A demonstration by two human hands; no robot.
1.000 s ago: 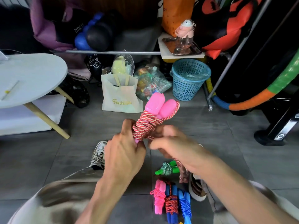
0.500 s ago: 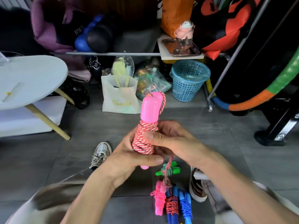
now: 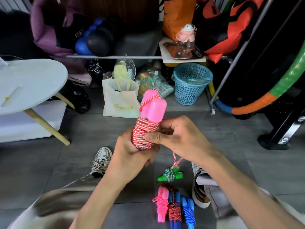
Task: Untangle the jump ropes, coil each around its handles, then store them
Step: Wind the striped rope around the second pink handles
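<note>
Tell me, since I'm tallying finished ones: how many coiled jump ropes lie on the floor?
4: a green-handled rope by the right shoe, then a row nearer the person: pink rope, red-corded rope, blue rope. Others may be out of frame.

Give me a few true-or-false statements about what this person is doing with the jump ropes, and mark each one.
1. Both hands hold the pink-handled rope. True: the left hand grips its lower end, and the right hand pinches the coil.
2. Its handles are blue. False: they are pink.
3. Four coiled ropes lie on the floor. True: the green rope, pink rope, red-wound rope and blue rope.
4. The blue basket stands on the round table. False: it stands on the floor.
</note>
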